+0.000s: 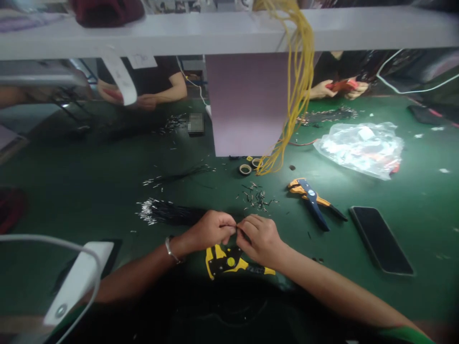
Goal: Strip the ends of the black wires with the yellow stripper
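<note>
- Both hands met at the fingertips: the left hand (216, 228) and the right hand (260, 239) were pinched, seemingly on a thin dark piece (236, 226) too small to identify.
- Just nearer the body lay a yellow-and-black plier-like hand tool (231, 262) on the green table (433, 229), its long axis running roughly left to right.
- Beyond the left wrist lay a thick bundle of thin black wires (175, 214), also stretched left to right; its bright silvery ends fanned leftward, its right end disappeared behind the left hand, and the right hand was farther from it.
- Past the fingertips were scattered short dark clippings (258, 197).
- Level with these, to the right, an orange-and-dark-blue plier-like tool (311, 198) lay slanted.
- Farther off, long yellow wires (303, 62) hung from a white shelf (172, 38).
</note>
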A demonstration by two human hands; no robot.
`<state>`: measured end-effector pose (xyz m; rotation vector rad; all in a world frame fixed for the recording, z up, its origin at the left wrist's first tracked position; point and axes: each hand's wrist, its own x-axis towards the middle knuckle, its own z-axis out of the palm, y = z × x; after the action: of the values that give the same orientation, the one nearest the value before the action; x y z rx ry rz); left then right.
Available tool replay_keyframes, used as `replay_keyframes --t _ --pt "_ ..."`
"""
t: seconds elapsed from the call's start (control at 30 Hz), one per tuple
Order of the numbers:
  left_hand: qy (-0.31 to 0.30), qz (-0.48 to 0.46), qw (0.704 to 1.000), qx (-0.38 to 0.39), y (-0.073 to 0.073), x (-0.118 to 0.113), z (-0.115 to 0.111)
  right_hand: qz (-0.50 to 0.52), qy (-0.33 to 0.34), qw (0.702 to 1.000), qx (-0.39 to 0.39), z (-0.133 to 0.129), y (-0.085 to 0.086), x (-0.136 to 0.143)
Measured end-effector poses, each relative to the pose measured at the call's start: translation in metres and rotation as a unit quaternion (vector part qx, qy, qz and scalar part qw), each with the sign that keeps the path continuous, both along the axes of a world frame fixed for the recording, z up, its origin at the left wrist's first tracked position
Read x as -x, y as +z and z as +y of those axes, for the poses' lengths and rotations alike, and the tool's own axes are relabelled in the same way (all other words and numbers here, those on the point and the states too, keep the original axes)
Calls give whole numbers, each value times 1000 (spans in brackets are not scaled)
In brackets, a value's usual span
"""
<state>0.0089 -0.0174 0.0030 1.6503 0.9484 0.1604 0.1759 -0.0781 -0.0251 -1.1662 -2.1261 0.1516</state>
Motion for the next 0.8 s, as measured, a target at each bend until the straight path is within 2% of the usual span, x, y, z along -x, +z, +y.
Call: replay_keyframes --t 0.1,0.27,0.43,0.5,0.7,0.8 --pt "12 -28 1000 7 -1 0 -4 15 7 1000 3 -2 -1 0" --pt "-3 -76 996 -52 -5 0 -10 72 25 997 13 -2 -3 1" --pt "-22 -97 992 -80 -11 1 -11 67 26 997 8 -3 -3 2" --pt "-19 -103 993 -57 -11 0 -12 64 31 997 -5 -4 -2 3" --pt "33 -108 989 96 -8 0 -17 75 61 995 -11 -4 1 2" --pt "45 -115 984 130 -11 1 -18 72 75 994 -14 -4 2 2"
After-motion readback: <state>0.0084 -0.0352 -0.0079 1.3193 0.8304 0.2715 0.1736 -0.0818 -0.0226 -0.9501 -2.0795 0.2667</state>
